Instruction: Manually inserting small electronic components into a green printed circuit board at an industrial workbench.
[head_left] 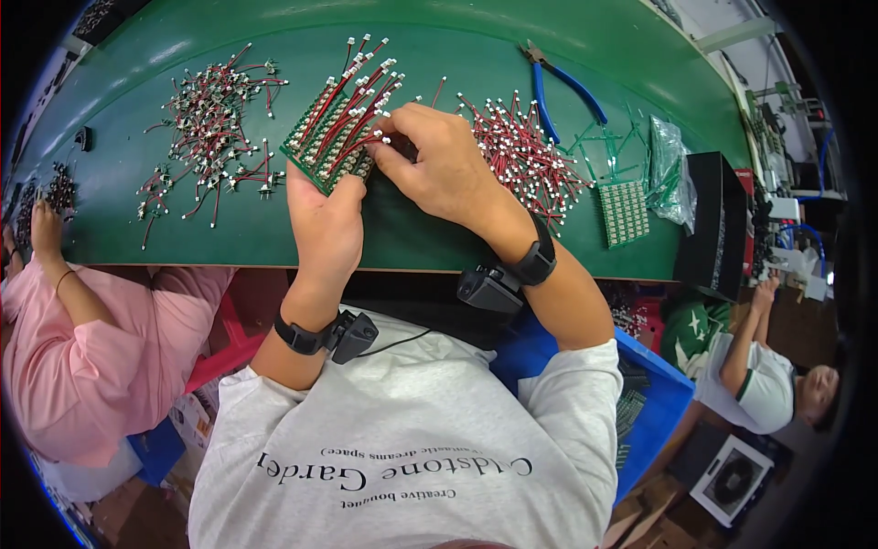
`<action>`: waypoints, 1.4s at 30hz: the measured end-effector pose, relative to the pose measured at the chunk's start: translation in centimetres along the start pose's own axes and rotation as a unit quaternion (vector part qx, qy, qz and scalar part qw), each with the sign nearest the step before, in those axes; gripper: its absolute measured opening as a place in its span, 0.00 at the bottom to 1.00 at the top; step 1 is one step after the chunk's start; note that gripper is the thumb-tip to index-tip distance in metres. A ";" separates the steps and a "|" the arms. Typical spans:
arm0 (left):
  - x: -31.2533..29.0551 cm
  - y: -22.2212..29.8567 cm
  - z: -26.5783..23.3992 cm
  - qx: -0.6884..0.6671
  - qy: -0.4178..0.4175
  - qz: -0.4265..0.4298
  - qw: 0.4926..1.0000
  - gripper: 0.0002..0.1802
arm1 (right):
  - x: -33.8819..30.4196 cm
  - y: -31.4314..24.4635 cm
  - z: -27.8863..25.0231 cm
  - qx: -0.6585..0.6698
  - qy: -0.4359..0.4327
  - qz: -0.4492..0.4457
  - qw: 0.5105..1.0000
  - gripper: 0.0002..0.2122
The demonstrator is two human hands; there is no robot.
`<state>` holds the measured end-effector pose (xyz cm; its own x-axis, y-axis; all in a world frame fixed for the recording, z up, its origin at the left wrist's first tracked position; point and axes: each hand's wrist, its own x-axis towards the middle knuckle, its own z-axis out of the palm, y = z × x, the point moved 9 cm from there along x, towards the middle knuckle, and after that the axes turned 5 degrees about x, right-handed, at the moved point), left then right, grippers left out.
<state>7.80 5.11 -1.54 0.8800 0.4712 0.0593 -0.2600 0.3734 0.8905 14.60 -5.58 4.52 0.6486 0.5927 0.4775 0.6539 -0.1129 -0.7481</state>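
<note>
My left hand (325,220) grips a green circuit board panel (315,151) by its near end and keeps it tilted above the table. Rows of small pale sockets cover the panel. Several red-and-black wire leads with white plugs stand up from it. At the panel's right side, the thumb and forefinger of my right hand (448,169) are pinched together on a wire lead (382,139), whose white plug shows at the fingertips. The lead's other end is hidden by the fingers.
Loose wire leads (526,160) lie right of my hands, and leads with small boards (215,119) lie left. Blue-handled cutters (567,87), another panel (624,212), a plastic bag (669,174) and a black box (712,220) stand farther right. People sit on both sides.
</note>
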 end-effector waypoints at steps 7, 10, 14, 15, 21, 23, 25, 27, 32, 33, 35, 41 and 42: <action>-0.1 0.5 0.4 0.034 -0.005 0.038 0.999 0.31 | -0.2 0.5 0.5 0.006 -0.001 0.020 1.000 0.07; -0.2 0.4 0.4 0.059 0.010 0.032 0.998 0.34 | -0.2 0.4 0.3 0.013 0.009 0.039 0.999 0.07; -0.2 0.4 0.7 0.064 0.008 0.038 0.997 0.37 | -0.3 0.3 0.4 -0.003 0.016 0.063 0.998 0.07; -0.2 0.7 1.1 0.074 -0.001 0.049 0.996 0.38 | -0.3 0.2 0.4 0.006 0.022 0.071 0.997 0.07; -0.8 1.9 2.7 0.139 -0.034 0.099 0.985 0.39 | -0.7 -0.1 0.6 -0.013 0.050 0.073 0.996 0.06; -0.7 1.9 2.5 0.162 -0.041 0.101 0.981 0.39 | -0.7 -0.2 1.3 -0.023 0.013 0.014 1.000 0.05; -0.5 1.7 2.0 0.144 -0.032 0.083 0.986 0.40 | -0.8 -0.3 1.2 -0.040 0.029 0.001 0.999 0.05; -0.4 1.4 1.5 0.125 -0.023 0.064 0.990 0.40 | -0.9 -0.6 0.9 -0.056 0.043 -0.012 0.997 0.05; -0.5 0.8 1.6 0.102 -0.044 0.047 0.993 0.40 | -1.0 -1.1 1.2 -0.107 0.036 -0.053 0.992 0.08; -0.5 0.7 1.6 0.101 -0.045 0.046 0.993 0.40 | -1.0 -1.1 1.2 -0.108 0.036 -0.052 0.992 0.08; -0.4 0.6 1.1 0.080 -0.032 0.042 0.995 0.38 | -0.8 -1.4 1.3 -0.112 0.034 -0.056 0.992 0.08; 0.2 2.0 -0.4 0.030 0.021 0.049 0.998 0.31 | 0.2 -2.1 -3.0 -0.175 0.125 -0.053 0.975 0.11; 0.6 2.2 -1.5 0.007 0.045 0.044 0.998 0.32 | 0.3 -2.0 -3.0 -0.150 0.067 -0.062 0.984 0.12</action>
<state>7.12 7.44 -0.24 0.8146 0.5720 0.0966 -0.3277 0.3163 0.8903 14.64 -7.57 7.53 0.5898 0.5079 0.6278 0.8033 -0.2894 -0.5206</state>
